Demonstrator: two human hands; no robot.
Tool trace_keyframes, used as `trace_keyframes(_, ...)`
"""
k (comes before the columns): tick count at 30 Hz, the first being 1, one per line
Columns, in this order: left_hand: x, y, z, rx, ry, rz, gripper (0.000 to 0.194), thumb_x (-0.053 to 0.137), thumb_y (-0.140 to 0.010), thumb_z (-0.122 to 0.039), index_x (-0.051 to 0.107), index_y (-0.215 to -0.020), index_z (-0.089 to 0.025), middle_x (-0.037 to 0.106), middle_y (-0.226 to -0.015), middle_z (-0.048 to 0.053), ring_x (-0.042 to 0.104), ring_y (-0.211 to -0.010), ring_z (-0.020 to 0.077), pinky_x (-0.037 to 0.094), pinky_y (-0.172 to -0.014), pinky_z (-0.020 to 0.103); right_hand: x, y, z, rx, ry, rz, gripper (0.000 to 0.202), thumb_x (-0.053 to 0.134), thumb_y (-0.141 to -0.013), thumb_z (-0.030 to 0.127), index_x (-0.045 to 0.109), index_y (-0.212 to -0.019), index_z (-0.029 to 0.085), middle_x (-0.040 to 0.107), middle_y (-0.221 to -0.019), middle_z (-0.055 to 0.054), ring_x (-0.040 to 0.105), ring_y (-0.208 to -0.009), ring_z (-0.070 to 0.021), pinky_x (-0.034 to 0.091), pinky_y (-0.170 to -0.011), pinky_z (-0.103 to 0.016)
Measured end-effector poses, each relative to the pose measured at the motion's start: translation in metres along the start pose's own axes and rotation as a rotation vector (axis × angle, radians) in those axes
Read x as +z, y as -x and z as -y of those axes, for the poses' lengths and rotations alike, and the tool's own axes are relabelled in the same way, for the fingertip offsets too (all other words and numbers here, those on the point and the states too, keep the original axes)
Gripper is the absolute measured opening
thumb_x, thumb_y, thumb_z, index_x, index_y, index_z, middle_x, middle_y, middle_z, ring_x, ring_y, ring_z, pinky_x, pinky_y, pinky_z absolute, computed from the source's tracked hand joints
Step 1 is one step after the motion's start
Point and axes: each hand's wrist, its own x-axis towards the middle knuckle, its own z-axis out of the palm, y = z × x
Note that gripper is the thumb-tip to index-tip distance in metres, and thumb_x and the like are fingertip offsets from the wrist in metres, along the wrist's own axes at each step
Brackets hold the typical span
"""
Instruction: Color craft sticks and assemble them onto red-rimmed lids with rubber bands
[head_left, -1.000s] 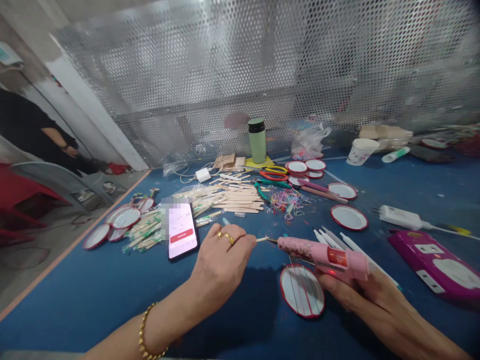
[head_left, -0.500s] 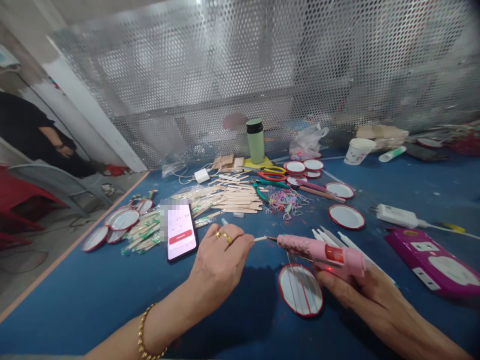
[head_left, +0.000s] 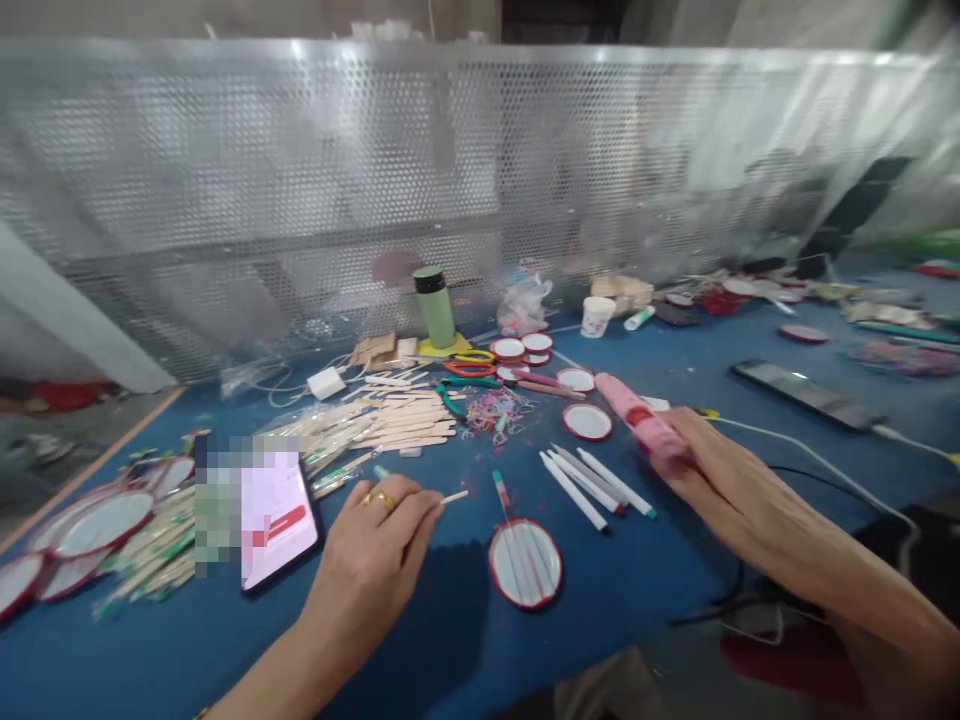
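My left hand (head_left: 375, 545), wearing a gold ring, pinches a short, thin wooden stick (head_left: 455, 496) that points to the right. In my right hand (head_left: 709, 465) is a pink glue gun (head_left: 634, 412), its nozzle aimed up and away to the left, apart from the stick. Between the hands lies a round white disc with a red rim (head_left: 525, 585), crossed by thin straight lines I cannot identify. A teal-ended strip (head_left: 501, 488) reaches to its upper edge. Several white markers (head_left: 577, 480) lie right of the disc, close to the glue gun.
A phone (head_left: 279, 515) lies left of my left hand. Behind are flat wooden sticks (head_left: 412, 418), small coloured bands (head_left: 499, 412), pliers (head_left: 454, 395), a green bottle (head_left: 435, 310) and a paper cup (head_left: 598, 316). Cables and another phone (head_left: 806, 392) are at right; a perforated metal screen (head_left: 300, 200) stands behind.
My right hand has drawn the glue gun away from the stick's end, toward the right and back. My left hand still pinches the stick. The view has turned right.
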Motion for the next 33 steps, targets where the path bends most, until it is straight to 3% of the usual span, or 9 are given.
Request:
trace_keyframes(2, 0.002, 0.001, -0.003, 0.021, 0.014, 0.005, 0.017, 0.048, -0.094, -0.015, 0.063, -0.087, -0.019, 0.067, -0.079, 0.003, 0.062, -0.073, 0.0154, 0.042, -0.073, 0.031, -0.004, -0.005, -0.002, -0.068, 0.168, 0.046, 0.026, 0.034, -0.098, 0.037, 0.055, -0.097, 0.021, 0.062, -0.09, -0.006, 0.06, -0.079, -0.0199, 0.047, -0.073, -0.031)
trace_keyframes(5, 0.003, 0.002, -0.008, 0.031, 0.042, -0.005, 0.017, 0.048, -0.093, -0.014, 0.063, -0.088, -0.019, 0.067, -0.079, 0.003, 0.061, -0.073, 0.0152, 0.042, -0.073, 0.031, 0.009, -0.019, 0.001, -0.117, 0.433, 0.103, 0.026, 0.034, -0.097, 0.028, 0.056, -0.088, 0.018, 0.061, -0.087, -0.009, 0.06, -0.078, -0.0214, 0.043, -0.07, -0.031)
trace_keyframes(9, 0.003, 0.004, -0.011, 0.051, 0.07, 0.015, 0.017, 0.047, -0.093, -0.013, 0.063, -0.087, -0.018, 0.065, -0.078, 0.002, 0.06, -0.071, 0.0148, 0.041, -0.071, 0.03, 0.034, -0.044, 0.008, -0.04, 0.785, 0.16, 0.027, 0.04, -0.094, 0.021, 0.064, -0.091, 0.009, 0.065, -0.091, -0.019, 0.062, -0.087, -0.0299, 0.037, -0.072, -0.036)
trace_keyframes(16, 0.003, 0.007, -0.01, 0.07, 0.108, 0.041, 0.017, 0.047, -0.093, -0.011, 0.062, -0.088, -0.017, 0.064, -0.079, 0.003, 0.058, -0.072, 0.0159, 0.039, -0.069, 0.031, 0.048, -0.069, -0.002, 0.012, 0.857, 0.197, 0.031, 0.039, -0.094, 0.017, 0.068, -0.093, 0.005, 0.07, -0.092, -0.022, 0.064, -0.088, -0.031, 0.031, -0.072, -0.038)
trace_keyframes(20, 0.003, 0.007, -0.011, 0.069, 0.115, 0.041, 0.016, 0.048, -0.093, -0.011, 0.062, -0.088, -0.016, 0.063, -0.078, 0.004, 0.057, -0.071, 0.0158, 0.038, -0.068, 0.031, 0.043, -0.07, 0.0, 0.038, 0.865, 0.205, 0.039, 0.04, -0.097, 0.03, 0.068, -0.097, 0.004, 0.07, -0.097, -0.023, 0.063, -0.092, -0.033, 0.033, -0.075, -0.039)
trace_keyframes(23, 0.004, 0.007, -0.011, 0.055, 0.096, 0.051, 0.018, 0.047, -0.094, -0.013, 0.063, -0.086, -0.016, 0.063, -0.077, 0.004, 0.058, -0.072, 0.0157, 0.038, -0.068, 0.031, 0.036, -0.06, 0.013, 0.001, 0.811, 0.079, 0.038, 0.042, -0.097, 0.034, 0.067, -0.101, 0.006, 0.069, -0.099, -0.021, 0.061, -0.097, -0.033, 0.036, -0.076, -0.038)
trace_keyframes(26, 0.006, 0.008, -0.01, 0.048, 0.065, 0.071, 0.021, 0.045, -0.095, -0.015, 0.063, -0.085, -0.017, 0.063, -0.077, 0.004, 0.058, -0.073, 0.0154, 0.038, -0.069, 0.031, 0.036, -0.032, 0.036, -0.087, 0.527, 0.062, 0.03, 0.043, -0.098, 0.035, 0.066, -0.096, 0.015, 0.071, -0.093, -0.012, 0.064, -0.086, -0.0237, 0.04, -0.07, -0.031)
trace_keyframes(29, 0.007, 0.009, -0.01, 0.028, 0.056, 0.088, 0.021, 0.045, -0.096, -0.016, 0.063, -0.085, -0.017, 0.064, -0.078, 0.004, 0.059, -0.075, 0.0158, 0.038, -0.07, 0.032, 0.051, 0.004, 0.06, -0.249, 0.346, 0.128, 0.037, 0.05, -0.092, 0.052, 0.064, -0.093, 0.018, 0.069, -0.083, -0.008, 0.064, -0.075, -0.0227, 0.042, -0.063, -0.03)
trace_keyframes(33, 0.005, 0.009, -0.01, 0.004, 0.083, 0.093, 0.018, 0.047, -0.095, -0.015, 0.063, -0.086, -0.017, 0.063, -0.079, 0.004, 0.059, -0.075, 0.016, 0.039, -0.072, 0.032, 0.079, 0.037, 0.076, -0.353, 0.34, 0.007, 0.061, 0.061, -0.078, 0.067, 0.059, -0.11, 0.015, 0.067, -0.092, -0.012, 0.063, -0.081, -0.0277, 0.047, -0.07, -0.037)
